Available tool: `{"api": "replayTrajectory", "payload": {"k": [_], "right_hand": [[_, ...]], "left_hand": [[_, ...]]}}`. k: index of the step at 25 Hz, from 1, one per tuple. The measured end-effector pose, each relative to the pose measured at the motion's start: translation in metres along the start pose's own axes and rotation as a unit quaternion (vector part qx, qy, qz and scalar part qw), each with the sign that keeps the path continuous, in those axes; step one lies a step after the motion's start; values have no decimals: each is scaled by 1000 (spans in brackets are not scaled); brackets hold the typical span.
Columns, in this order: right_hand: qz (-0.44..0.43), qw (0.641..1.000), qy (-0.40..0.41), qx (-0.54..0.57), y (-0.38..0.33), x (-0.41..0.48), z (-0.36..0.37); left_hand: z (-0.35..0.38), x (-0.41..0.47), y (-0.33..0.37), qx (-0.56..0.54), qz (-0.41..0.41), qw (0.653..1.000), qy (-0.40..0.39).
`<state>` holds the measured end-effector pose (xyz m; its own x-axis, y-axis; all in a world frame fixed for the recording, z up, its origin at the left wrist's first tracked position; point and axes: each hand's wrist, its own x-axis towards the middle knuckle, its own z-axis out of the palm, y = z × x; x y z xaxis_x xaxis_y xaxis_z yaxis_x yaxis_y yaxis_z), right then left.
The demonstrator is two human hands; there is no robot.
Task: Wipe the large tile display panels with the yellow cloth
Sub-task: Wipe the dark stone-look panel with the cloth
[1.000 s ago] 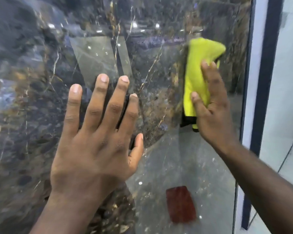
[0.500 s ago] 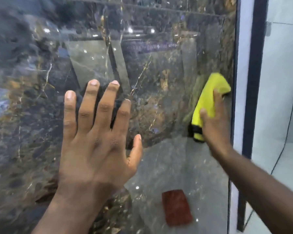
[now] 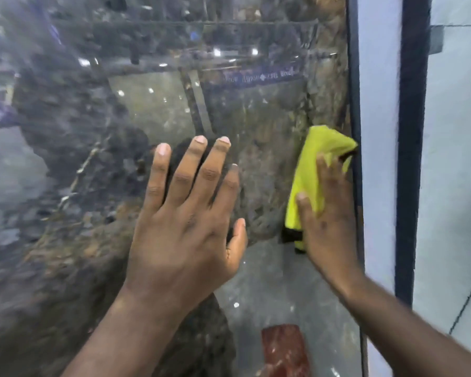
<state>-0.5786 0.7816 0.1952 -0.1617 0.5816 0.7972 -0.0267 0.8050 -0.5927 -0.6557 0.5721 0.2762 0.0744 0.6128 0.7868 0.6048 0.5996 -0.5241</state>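
The large glossy dark tile panel (image 3: 65, 172), marbled in grey, black and tan with pale veins, stands upright and fills most of the view. Its polished face carries reflections of ceiling lights and a strip of blurred lettering, which cannot be read.

Left hand (image 3: 185, 227): laid flat against the panel near its middle, palm to the surface, four fingers straight and slightly fanned, thumb out to the side. It holds nothing.

Right hand (image 3: 329, 221): pressed flat over the folded yellow microfibre cloth (image 3: 310, 164), fingers straight and pointing up, thumb lying across the cloth's lower left part. The cloth is pinned between palm and tile rather than gripped in a fist.

The cloth is at the panel's right edge, about mid-height, its upper corner touching the thin dark trim there. A black hem shows at its bottom end, just left of the wrist.

To the right of the trim runs a pale blue-white strip (image 3: 375, 131), then a broad dark blue upright frame bar (image 3: 409, 159), then a light grey tiled surface (image 3: 457, 159).

Low in the panel, a red-brown rectangular patch (image 3: 284, 349) shows; whether it is a reflection or a fixed item cannot be told.
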Motion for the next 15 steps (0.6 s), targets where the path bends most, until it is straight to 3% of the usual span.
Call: {"api": "replayTrajectory", "payload": {"k": [3,5,7,9,11,15], "right_hand": [[-135,990,-30,-2,-14,39,-6],[-162,985,-7,-51,-5,100,-15],[-97,992,40,-65,33,123,-21],[12,997,52,-46,62,78,-15],[30,999,15,-40,58,17,-3],[-151,987,-27,-56,39,53,-11]], "left_hand": [[18,13,22,15,7,1000,2],[28,18,31,21,-13,1000,5],[38,18,39,40,-21,999,7],[43,14,43,65,-16,998,4],[45,12,45,76,-12,997,4],[44,9,45,70,12,997,7]]}}
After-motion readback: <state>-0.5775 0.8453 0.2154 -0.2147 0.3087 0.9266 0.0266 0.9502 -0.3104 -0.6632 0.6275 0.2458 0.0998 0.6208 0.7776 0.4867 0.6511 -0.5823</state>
